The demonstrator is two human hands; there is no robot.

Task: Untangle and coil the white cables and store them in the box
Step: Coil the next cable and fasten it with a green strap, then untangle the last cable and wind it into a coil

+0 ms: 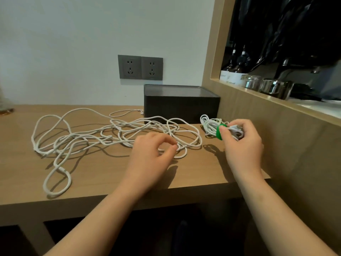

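A long white cable [88, 137] lies in a loose tangle across the wooden desk [103, 174], from the left side to the middle. A small coiled white cable bundle [210, 125] with a green strap [219, 133] round it sits at the right, in front of the dark box [181, 106]. My right hand [241, 143] grips this bundle at the strap. My left hand [151, 156] hovers over the right end of the tangle with fingers loosely curled, holding nothing that I can see. The box's lid is on.
Two grey wall sockets [140, 67] sit above the box. A wooden partition [276, 130] rises at the right, with bottles and glass jars [251, 81] on its ledge. A thin white cord loop [127, 112] lies left of the box.
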